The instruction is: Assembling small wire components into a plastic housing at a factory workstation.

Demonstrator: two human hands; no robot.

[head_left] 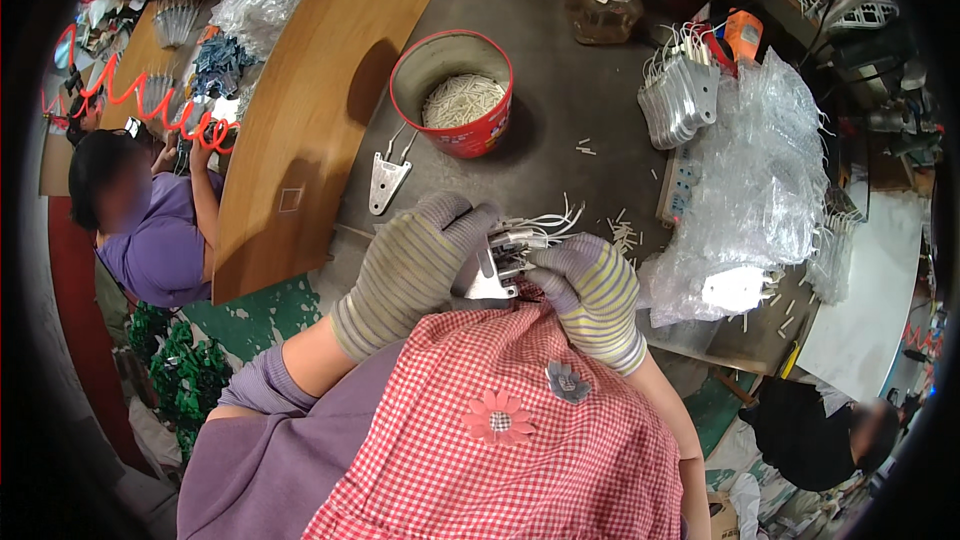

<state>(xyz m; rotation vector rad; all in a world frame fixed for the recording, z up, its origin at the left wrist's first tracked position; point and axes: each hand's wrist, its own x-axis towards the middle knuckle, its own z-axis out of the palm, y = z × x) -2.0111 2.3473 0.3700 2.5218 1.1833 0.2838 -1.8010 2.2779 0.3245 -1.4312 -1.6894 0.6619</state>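
Observation:
My left hand [410, 260], in a grey and yellow striped glove, is closed round a bundle of silvery metal plates [490, 280] in front of my chest. White wires [540, 225] fan out from the bundle's upper right side. My right hand [595, 295], gloved alike, is closed with its thumb and fingertips against the bundle's right side; what lies between them is hidden. Beyond my left hand, one triangular metal plate [388, 183] with holes and two wire leads lies on the table.
A red bucket [490, 135] of short white tubes [465, 100] stands ahead. Loose tubes [625, 232] lie right of it. Wired plates [680, 95] rest by bubble wrap [750, 190]. A lidded jug [605, 10] stands behind. A wooden partition [310, 120] separates me from a person [150, 220].

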